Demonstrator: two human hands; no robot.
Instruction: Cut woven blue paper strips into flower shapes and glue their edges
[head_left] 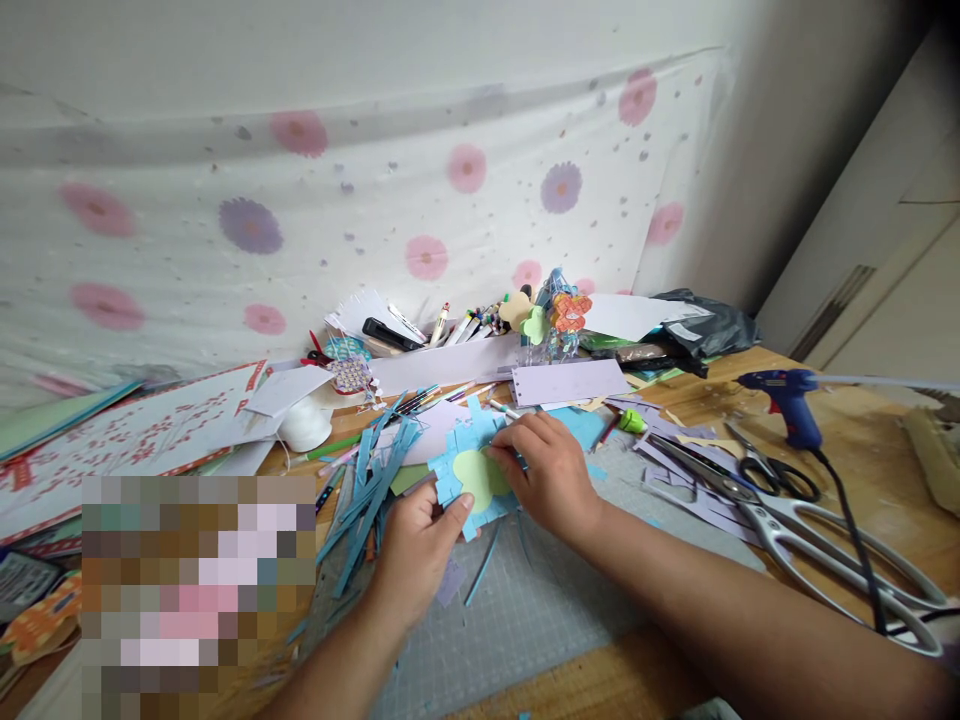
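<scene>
Between my hands is a light blue paper cutout point(444, 482) with tabbed edges, a pale green flower-shaped piece point(471, 470) lying on its face. My left hand point(421, 535) grips its lower left side, thumb on top near the green piece. With fingers pinched together, my right hand point(551, 470) is at the upper right of the cutout; whether it grips the paper edge or something small is hidden. Both hands are above a grey cutting mat point(570, 610). Blue paper strips point(375, 490) lie in a heap left of my left hand.
At the right are large silver-handled scissors point(795, 530), small black-handled scissors point(780, 478) and a blue glue gun point(789, 400) with its cord. Purple scraps point(694, 500) lie beside them. Pens point(465, 325) and a black bag point(712, 335) stand behind; a white spool point(306, 425) is at left.
</scene>
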